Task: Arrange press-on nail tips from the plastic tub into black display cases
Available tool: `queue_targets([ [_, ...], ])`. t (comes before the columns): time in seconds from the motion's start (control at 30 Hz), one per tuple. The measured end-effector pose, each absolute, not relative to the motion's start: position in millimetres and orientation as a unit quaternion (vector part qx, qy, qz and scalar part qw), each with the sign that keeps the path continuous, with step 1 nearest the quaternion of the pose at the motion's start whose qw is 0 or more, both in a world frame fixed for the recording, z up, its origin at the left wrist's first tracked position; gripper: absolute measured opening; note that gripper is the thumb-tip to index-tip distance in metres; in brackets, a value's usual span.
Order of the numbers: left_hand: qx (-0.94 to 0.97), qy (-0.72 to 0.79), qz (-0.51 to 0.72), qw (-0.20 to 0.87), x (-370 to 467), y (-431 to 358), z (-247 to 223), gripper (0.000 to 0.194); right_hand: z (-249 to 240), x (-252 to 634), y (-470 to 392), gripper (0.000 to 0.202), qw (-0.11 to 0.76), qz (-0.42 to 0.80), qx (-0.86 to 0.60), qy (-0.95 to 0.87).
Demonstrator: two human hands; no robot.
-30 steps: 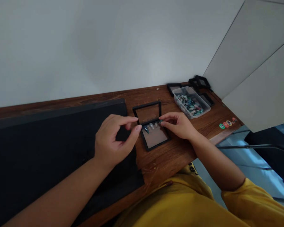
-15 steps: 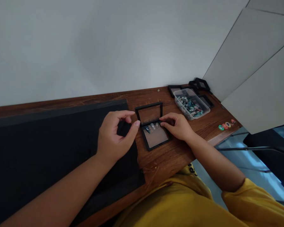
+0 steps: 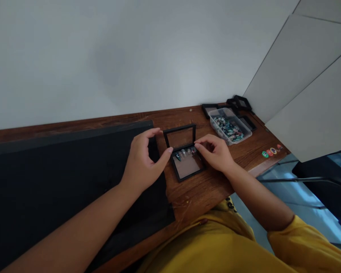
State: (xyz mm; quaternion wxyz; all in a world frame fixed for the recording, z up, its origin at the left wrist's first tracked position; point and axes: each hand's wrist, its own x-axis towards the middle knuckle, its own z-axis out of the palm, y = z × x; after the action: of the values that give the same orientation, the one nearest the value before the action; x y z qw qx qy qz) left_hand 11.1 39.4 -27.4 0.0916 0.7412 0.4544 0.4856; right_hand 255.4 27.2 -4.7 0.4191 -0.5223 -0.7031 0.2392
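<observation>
A black-framed display case (image 3: 189, 175) lies open on the wooden table, its see-through lid (image 3: 180, 137) standing up at the back. Inside, along the hinge side, is a row of several press-on nails (image 3: 183, 152); a dark teal pointed one is at the left end. My left hand (image 3: 143, 161) is open at the case's left side, thumb tip by the hinge corner and index finger near the lid's edge. At the right end of the row, my right hand (image 3: 216, 153) has thumb and index finger closed together by the frame. What they pinch, if anything, is hidden.
A clear plastic tub (image 3: 231, 127) full of teal and silvery nails stands at the back right. Around it lie more black cases (image 3: 210, 109). A black mat (image 3: 59, 189) covers the table's left part. Round stickers (image 3: 269, 152) mark the right edge; a white wall rises behind.
My left hand has moved slightly right, its thumb now at the case's corner. My right fingertips have drawn closer together and shifted slightly right, uncovering a nail at the row's right end.
</observation>
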Motion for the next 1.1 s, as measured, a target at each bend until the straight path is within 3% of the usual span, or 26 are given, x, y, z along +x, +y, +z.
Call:
queue_targets([
  [0.13, 0.742, 0.475, 0.457, 0.124, 11.5, 39.8, -31.3, 0.059, 25.0, 276.6, 20.3, 0.021, 0.505, 0.120, -0.530, -0.670],
  [0.23, 0.750, 0.491, 0.420, 0.144, 12.5, 40.4, -35.6, 0.081, 52.4, 314.7, 31.4, 0.023, 0.462, 0.016, -0.594, -0.658],
  [0.37, 0.765, 0.521, 0.332, 0.180, 15.6, 42.0, -37.1, 0.104, 66.1, 364.6, 63.4, 0.023, 0.223, 0.031, -0.642, -0.733],
  [0.47, 0.773, 0.527, 0.294, 0.196, 17.8, 42.5, -32.2, 0.097, 61.2, 380.4, 83.8, 0.033, 0.064, 0.107, -0.604, -0.787],
  [0.57, 0.774, 0.531, 0.280, 0.200, 19.0, 43.1, -27.3, 0.087, 56.3, 378.6, 94.4, 0.041, -0.018, 0.134, -0.601, -0.788],
  [0.9, 0.774, 0.549, 0.249, 0.195, 20.6, 45.2, -27.6, 0.085, 54.9, 366.4, 92.8, 0.022, -0.010, 0.066, -0.623, -0.780],
  [1.1, 0.780, 0.536, 0.256, 0.196, 17.9, 45.5, -27.3, 0.083, 55.9, 363.2, 91.8, 0.019, -0.020, 0.106, -0.627, -0.771],
])
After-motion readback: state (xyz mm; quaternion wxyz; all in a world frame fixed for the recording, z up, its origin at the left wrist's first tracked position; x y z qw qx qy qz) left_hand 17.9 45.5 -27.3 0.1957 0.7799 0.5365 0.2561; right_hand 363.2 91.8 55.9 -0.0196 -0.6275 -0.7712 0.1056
